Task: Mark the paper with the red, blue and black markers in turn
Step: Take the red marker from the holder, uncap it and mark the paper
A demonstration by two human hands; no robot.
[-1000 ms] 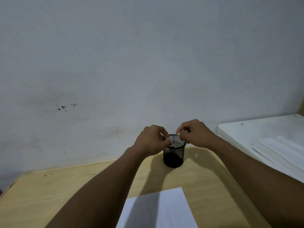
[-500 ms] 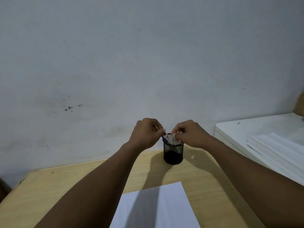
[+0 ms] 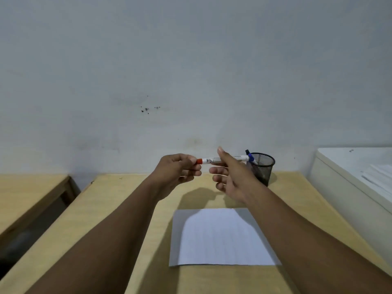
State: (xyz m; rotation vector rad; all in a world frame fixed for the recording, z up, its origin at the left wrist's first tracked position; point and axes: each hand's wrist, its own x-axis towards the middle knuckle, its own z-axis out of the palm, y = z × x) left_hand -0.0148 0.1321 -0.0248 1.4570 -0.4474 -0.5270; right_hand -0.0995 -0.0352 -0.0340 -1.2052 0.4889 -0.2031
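My left hand [image 3: 180, 169] pinches the red cap end of a white red marker [image 3: 210, 160], which is held level above the desk. My right hand [image 3: 231, 177] is beside it with thumb up and fingers spread; the marker's barrel passes between the thumb and forefinger, partly hidden by the hand. A black mesh pen cup [image 3: 263, 168] stands behind my right hand, with a blue marker [image 3: 250, 157] sticking out of it. No black marker is visible. A white paper [image 3: 220, 236] lies flat on the wooden desk [image 3: 127, 209] below my hands.
A white cabinet top [image 3: 350, 164] with a stack of sheets [image 3: 379, 177] sits at the right, higher than the desk. A second wooden table [image 3: 31, 192] stands at the left across a gap. A grey wall is close behind.
Both hands were at the cup's rim; now they have lifted away to the left with the red marker out of the cup. My view has shifted, so the cup sits further right.
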